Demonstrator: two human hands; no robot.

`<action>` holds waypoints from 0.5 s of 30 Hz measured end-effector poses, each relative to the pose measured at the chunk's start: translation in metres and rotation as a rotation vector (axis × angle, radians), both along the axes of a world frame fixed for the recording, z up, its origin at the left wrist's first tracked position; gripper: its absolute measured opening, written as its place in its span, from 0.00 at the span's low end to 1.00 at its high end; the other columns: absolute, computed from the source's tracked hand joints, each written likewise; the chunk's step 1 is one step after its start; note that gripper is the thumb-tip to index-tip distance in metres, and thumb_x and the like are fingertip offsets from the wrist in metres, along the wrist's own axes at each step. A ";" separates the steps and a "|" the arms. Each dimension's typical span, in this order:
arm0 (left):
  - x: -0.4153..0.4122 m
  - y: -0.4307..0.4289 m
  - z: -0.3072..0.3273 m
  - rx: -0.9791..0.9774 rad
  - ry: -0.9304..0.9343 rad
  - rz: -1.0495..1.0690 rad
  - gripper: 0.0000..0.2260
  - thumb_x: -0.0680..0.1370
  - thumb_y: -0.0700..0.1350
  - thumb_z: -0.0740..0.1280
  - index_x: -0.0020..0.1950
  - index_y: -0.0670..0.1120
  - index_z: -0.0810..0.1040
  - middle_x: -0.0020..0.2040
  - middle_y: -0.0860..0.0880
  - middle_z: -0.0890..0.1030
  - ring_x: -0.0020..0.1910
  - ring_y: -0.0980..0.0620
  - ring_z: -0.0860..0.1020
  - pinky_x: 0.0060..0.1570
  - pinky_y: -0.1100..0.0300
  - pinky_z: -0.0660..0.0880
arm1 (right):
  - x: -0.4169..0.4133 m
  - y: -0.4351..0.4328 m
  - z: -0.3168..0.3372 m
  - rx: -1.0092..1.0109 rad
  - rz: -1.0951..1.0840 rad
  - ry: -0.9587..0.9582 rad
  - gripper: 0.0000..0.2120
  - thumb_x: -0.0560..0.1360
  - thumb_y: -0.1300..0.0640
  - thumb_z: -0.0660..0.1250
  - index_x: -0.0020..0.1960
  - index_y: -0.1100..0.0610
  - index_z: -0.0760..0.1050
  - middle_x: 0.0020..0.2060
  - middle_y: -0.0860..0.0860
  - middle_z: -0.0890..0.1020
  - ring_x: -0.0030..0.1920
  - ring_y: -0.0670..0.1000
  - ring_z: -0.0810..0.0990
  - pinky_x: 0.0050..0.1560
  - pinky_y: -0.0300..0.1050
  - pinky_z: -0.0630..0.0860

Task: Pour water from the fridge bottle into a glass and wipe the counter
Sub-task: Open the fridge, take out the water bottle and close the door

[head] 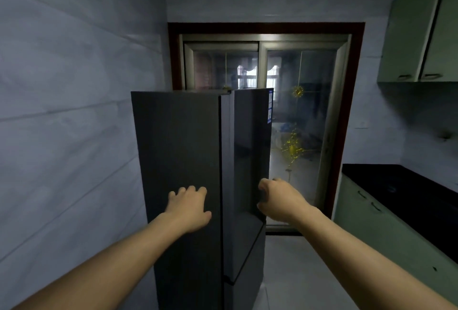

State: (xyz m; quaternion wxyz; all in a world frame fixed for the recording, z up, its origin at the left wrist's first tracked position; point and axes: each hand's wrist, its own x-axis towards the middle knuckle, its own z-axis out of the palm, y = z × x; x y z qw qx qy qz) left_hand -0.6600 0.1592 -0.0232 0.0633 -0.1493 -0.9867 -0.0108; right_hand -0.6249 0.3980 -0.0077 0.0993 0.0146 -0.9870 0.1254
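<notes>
A tall dark grey fridge [183,148] stands straight ahead against the left wall, its doors closed. My left hand [189,206] lies flat on the fridge's side panel, fingers spread, holding nothing. My right hand [277,198] curls around the right edge of the upper fridge door [250,151], fingers hooked behind it. No bottle or glass is in view. The black counter [401,188] runs along the right side.
A sliding glass door [302,116] with a red-brown frame stands behind the fridge. Pale green base cabinets [371,225] sit under the counter and wall cabinets [418,37] hang at the upper right. A light tiled floor [292,272] lies between fridge and cabinets.
</notes>
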 end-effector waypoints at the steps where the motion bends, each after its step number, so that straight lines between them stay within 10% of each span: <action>1: -0.014 0.000 0.001 -0.001 0.005 -0.006 0.24 0.77 0.58 0.64 0.69 0.49 0.68 0.63 0.46 0.75 0.63 0.43 0.72 0.64 0.44 0.70 | -0.013 -0.001 0.001 0.000 -0.005 0.002 0.19 0.74 0.52 0.69 0.63 0.50 0.71 0.54 0.51 0.74 0.52 0.54 0.76 0.53 0.53 0.80; 15: -0.204 0.015 0.022 0.162 0.205 -0.223 0.23 0.77 0.58 0.64 0.69 0.49 0.69 0.63 0.46 0.74 0.62 0.45 0.72 0.62 0.48 0.71 | -0.179 -0.012 0.015 -0.046 -0.022 0.148 0.16 0.75 0.52 0.69 0.60 0.49 0.71 0.51 0.49 0.73 0.51 0.51 0.76 0.51 0.47 0.79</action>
